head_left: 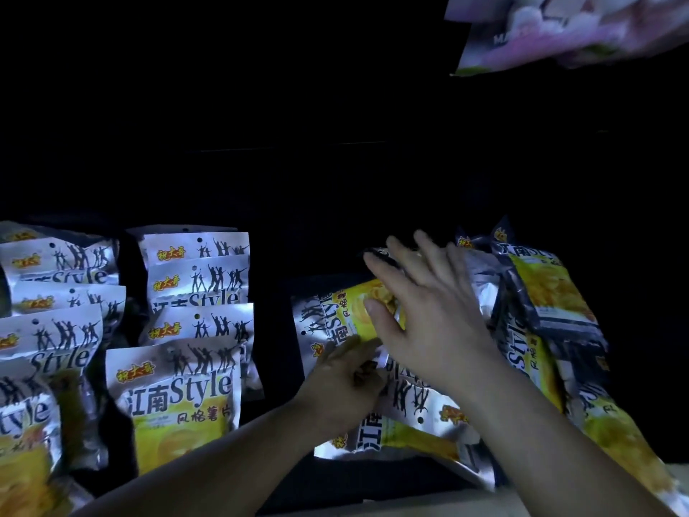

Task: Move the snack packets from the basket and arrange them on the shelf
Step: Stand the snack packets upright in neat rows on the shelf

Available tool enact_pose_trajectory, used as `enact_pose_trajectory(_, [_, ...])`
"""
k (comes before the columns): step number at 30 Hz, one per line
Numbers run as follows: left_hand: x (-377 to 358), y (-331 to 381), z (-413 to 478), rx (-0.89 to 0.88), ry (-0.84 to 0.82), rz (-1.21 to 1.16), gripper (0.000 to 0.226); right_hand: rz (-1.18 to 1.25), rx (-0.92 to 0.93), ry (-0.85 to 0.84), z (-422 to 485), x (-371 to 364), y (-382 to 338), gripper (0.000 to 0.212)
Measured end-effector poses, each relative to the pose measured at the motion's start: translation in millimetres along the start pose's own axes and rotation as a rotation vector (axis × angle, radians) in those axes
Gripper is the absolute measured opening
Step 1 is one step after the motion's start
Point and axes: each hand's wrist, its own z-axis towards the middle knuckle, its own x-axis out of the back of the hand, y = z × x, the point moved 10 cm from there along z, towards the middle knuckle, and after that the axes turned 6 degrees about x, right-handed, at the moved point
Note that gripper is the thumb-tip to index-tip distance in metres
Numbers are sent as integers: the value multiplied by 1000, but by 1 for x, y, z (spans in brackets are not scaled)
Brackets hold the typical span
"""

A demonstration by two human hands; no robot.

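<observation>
The left hand (pixel 345 382) pinches a sideways chip packet (pixel 335 322) labelled "江南Style". The right hand (pixel 428 315), fingers spread wide, rests on it. Standing packets (pixel 179 397) line up left of it.

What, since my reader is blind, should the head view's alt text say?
A person's left hand pinches the edge of a sideways silver-and-yellow foil snack packet while the open right hand spreads over it, on a loose heap of such packets. To the left, matching packets stand in neat rows; a blurred pink packet shows top right.
</observation>
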Motion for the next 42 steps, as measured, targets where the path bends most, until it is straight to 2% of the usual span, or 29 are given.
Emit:
enact_pose_trajectory(2, [13, -1, -6, 29, 16, -93, 44, 22, -152, -222, -8, -36, 29, 78])
enact_pose_trajectory(4, [23, -8, -6, 66, 34, -118, 43, 44, -250, -306, -24, -52, 47, 77])
enact_pose_trajectory(7, [41, -14, -2, 97, 150, -132, 45, 28, -273, -349, -41, -52, 45, 74])
enact_pose_trajectory(10, [57, -25, 1, 182, 263, -37, 41, 21, -379, -312, -44, -44, 47, 88])
enact_pose_trajectory(13, [51, -32, 1, 282, 213, 172, 53, -29, -484, -382, -48, -41, 48, 92])
enact_pose_trajectory(15, [43, -30, -1, 309, 153, 290, 62, -62, -409, -357, -42, -36, 31, 81])
enact_pose_trajectory(17, [40, -26, -2, 290, 133, 321, 61, -66, -234, -182, -33, -27, 5, 67])
enact_pose_trajectory(19, [40, -27, -4, 284, 126, 296, 60, -47, -128, -113, -28, -34, -6, 66])
enact_pose_trajectory(20, [41, -30, -4, 295, 119, 271, 61, -41, -116, -158, -29, -45, -3, 69])
enact_pose_trajectory(24, [43, -42, 1, 351, 114, 187, 70, -42, -238, -355, -50, -83, 38, 93])
enact_pose_trajectory(28, [60, -44, 4, 366, 258, -49, 63, -87, -241, -400, -63, -91, 53, 107])
enact_pose_trajectory(32, [77, -33, -1, 261, 377, -253, 49, -121, -241, -425, -65, -93, 63, 114])
enact_pose_trajectory(38, [84, -24, -9, 158, 425, -194, 54, -158, -275, -442, -66, -83, 77, 114])
enact_pose_trajectory(42, [104, 13, -11, 36, 452, -181, 59, -210, -321, -436, -69, -78, 74, 112])
